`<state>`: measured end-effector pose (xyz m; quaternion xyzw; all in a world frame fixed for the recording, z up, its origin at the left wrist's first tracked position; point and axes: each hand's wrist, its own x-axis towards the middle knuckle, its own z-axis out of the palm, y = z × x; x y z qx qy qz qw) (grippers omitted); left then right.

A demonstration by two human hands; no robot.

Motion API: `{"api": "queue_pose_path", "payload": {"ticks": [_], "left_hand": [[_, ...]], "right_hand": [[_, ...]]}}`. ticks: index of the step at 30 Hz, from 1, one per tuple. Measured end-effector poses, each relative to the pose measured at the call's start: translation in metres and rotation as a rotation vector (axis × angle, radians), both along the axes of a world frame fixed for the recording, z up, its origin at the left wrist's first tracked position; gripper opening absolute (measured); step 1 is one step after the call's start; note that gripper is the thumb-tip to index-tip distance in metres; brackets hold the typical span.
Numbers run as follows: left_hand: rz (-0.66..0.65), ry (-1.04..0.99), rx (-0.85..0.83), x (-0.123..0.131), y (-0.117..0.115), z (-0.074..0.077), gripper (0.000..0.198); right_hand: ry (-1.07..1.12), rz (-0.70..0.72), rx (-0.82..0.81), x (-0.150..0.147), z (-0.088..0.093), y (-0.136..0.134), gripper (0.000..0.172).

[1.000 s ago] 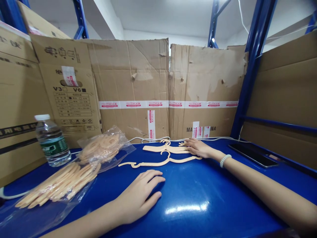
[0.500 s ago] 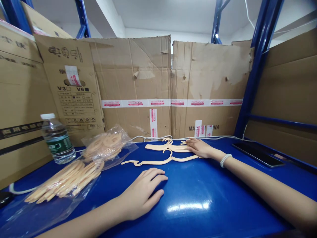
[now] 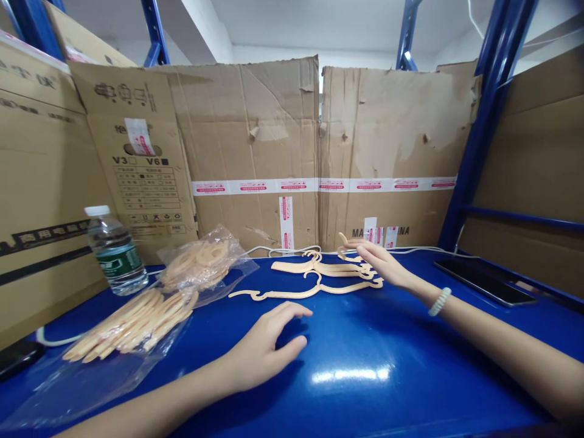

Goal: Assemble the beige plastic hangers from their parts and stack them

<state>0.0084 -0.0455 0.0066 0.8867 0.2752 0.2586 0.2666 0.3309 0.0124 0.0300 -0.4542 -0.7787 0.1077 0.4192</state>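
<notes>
The left hand [image 3: 264, 347] had loose, spread, empty fingers. At its twelve o'clock a tan hanger [image 3: 292, 296] lay flat, likely so it wouldn't tip. The right hand [image 3: 385, 263] touched a tan hook [image 3: 343, 238] at its ten o'clock; whether its fingers gripped, I couldn't tell.

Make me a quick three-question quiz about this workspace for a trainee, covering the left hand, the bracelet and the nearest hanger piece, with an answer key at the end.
1. True or false: the bare left hand holds nothing.
2. Multiple choice: the pale beaded bracelet is on which arm? A, the left; B, the right; C, neither.
3. Fill the gap: the nearest thin beige hanger-shaped piece lies on the shiny ___ tabletop.

Key: 1, true; 2, B; 3, blue.
</notes>
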Motion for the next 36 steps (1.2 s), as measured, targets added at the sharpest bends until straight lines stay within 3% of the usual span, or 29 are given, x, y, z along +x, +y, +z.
{"api": "queue_pose_path", "payload": {"ticks": [3,7,11,15,17,20,23,25,28,36], "left_hand": [[0.058,-0.143,-0.213,0.003,0.008,-0.005,0.033],[0.075,-0.315,-0.476,0.005,0.014,-0.006,0.046],[0.082,-0.345,-0.587,0.007,0.012,0.000,0.032],[0.120,-0.376,-0.649,0.008,0.012,0.001,0.025],[0.117,-0.445,-0.714,0.008,0.013,0.000,0.022],[0.114,-0.538,-0.813,0.007,0.015,0.000,0.018],[0.146,-0.580,-0.868,0.006,0.016,0.001,0.020],[0.156,-0.586,-0.888,0.005,0.016,0.002,0.022],[0.141,-0.602,-0.915,0.004,0.016,0.002,0.021],[0.197,-0.682,-0.954,0.005,0.017,-0.001,0.029]], "right_hand": [[0.400,0.340,-0.277,-0.031,0.003,-0.023,0.051],[0.560,0.645,-0.479,-0.067,0.003,-0.053,0.042],[0.520,0.736,-0.528,-0.082,0.002,-0.071,0.038],[0.479,0.753,-0.575,-0.081,0.001,-0.069,0.042],[0.453,0.689,-0.527,-0.076,0.001,-0.062,0.043],[0.340,0.367,-0.268,-0.059,-0.001,-0.044,0.036],[0.027,-0.009,0.003,-0.033,-0.006,-0.022,0.028],[-0.249,-0.146,0.086,-0.018,-0.010,-0.009,0.024],[-0.433,-0.186,0.062,-0.006,-0.017,0.003,0.021],[-0.461,-0.134,0.007,-0.007,-0.034,0.022,0.012]]}}
